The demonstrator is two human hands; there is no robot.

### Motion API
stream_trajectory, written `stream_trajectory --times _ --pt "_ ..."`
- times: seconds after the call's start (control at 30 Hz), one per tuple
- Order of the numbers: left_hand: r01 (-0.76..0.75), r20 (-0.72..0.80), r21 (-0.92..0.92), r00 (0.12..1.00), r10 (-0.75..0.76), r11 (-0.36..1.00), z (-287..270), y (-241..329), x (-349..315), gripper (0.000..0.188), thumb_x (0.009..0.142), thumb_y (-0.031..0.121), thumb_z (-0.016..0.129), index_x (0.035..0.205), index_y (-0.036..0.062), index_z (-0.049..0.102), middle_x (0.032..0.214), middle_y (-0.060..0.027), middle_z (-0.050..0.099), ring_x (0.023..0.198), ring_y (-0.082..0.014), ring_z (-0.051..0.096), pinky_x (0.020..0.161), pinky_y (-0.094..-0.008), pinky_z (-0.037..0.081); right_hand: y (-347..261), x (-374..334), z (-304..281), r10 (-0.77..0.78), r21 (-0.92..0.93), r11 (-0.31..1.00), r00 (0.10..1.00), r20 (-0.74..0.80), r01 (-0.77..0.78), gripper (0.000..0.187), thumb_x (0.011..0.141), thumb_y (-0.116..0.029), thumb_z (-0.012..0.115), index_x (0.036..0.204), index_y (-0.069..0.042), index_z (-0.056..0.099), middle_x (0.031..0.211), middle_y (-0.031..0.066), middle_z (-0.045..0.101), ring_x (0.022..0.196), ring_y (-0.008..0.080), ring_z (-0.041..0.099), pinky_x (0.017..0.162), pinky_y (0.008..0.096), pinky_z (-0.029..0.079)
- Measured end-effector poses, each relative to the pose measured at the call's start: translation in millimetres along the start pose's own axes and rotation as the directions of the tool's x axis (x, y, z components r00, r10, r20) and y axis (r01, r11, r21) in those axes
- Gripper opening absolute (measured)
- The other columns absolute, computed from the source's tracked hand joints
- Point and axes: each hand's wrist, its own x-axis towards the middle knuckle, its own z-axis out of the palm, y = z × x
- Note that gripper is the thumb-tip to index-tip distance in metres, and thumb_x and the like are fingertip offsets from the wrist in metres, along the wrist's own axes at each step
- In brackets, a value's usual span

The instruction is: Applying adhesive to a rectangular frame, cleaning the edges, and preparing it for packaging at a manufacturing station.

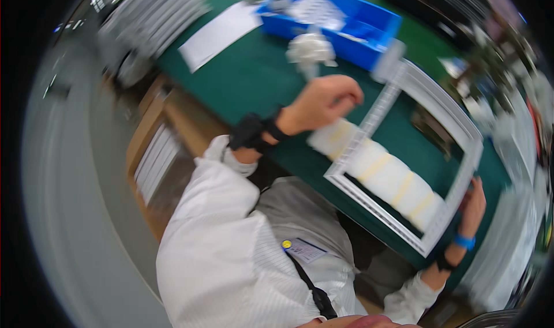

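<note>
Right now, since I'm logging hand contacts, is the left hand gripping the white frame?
No, green tabletop shows between the left hand and the white frame.

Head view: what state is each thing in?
Yellow-banded white padding: partly hidden
White rectangular frame: crossing the padding
Blue bin: open-topped, partly filled
Cardboard box: open, white panels inside
White sheet: flat
Left fingers: curled, blurred
Right fingers: at frame, grip unclear

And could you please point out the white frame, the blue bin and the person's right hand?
White frame (372, 207), head view: the side nearest the body.
Blue bin (353, 52), head view: its near outer wall.
Right hand (473, 208), head view: the middle of the hand.
</note>
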Motion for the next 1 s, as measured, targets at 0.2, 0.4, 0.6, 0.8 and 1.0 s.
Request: stream_trajectory --times 0.2,0.4,0.6,0.8,1.0 --pt "0.028 -0.336 -0.012 0.941 -0.03 1.0 -18 61 -125 0.011 0.081 -0.003 0.048 0.079 0.0001 0.059 0.074 -0.0089 0.058 0.066 -0.0216 0.055 0.059 -0.0308 0.044 -22 -12 -2 0.027 -0.037 0.999 0.999 0.044 -0.025 0.048 0.099 -0.046 0.048 0.122 -0.006 0.062 0.071 -0.004 0.054 0.058 0.0031 0.044 0.051 0.019 0.031" --pt "0.686 -0.774 0.068 0.495 -0.396 0.724 -83 58 -250 0.012 0.088 0.007 0.053 0.086 0.0006 0.063 0.074 -0.009 0.063 0.066 -0.0118 0.06 0.06 -0.0258 0.047 -4 10 -17 -0.131 -0.234 0.96 0.985 0.116 0.156 0.057 0.1 -0.042 0.044 0.138 0.0 0.049 0.135 0.0162 0.053 0.117 0.0262 0.054 0.097 0.0331 0.043" --pt "0.829 -0.55 0.537 0.202 -0.81 -0.158 -226 14 -433 0.036 0.087 0.034 0.057 0.109 0.0072 0.067 0.096 -0.0168 0.07 0.09 -0.0375 0.066 0.081 -0.0443 0.052 -9 12 -9 -0.075 -0.222 0.969 0.988 0.138 0.104 0.057 0.101 -0.04 0.044 0.139 0.002 0.047 0.14 0.0175 0.05 0.123 0.0286 0.051 0.103 0.0337 0.04" --pt "0.888 -0.238 0.322 -0.262 -0.935 -0.33 -196 7 -497 0.038 0.078 0.036 0.064 0.095 0.0029 0.072 0.089 -0.0154 0.072 0.081 -0.0278 0.068 0.069 -0.0397 0.055 -4 14 -11 -0.084 -0.227 0.967 0.988 0.128 0.112 0.056 0.101 -0.039 0.044 0.138 0.003 0.047 0.14 0.0185 0.049 0.125 0.0296 0.05 0.105 0.0335 0.039" --pt "0.731 -0.152 0.609 -0.272 -0.95 -0.307 -209 -12 -546 0.037 0.08 0.037 0.063 0.09 0.0031 0.072 0.082 -0.0139 0.071 0.081 -0.0284 0.069 0.072 -0.0404 0.054 -3 13 -18 -0.13 -0.325 0.93 0.981 0.142 0.17 0.056 0.101 -0.038 0.043 0.139 0.003 0.046 0.142 0.0188 0.048 0.126 0.0297 0.049 0.106 0.033 0.037"
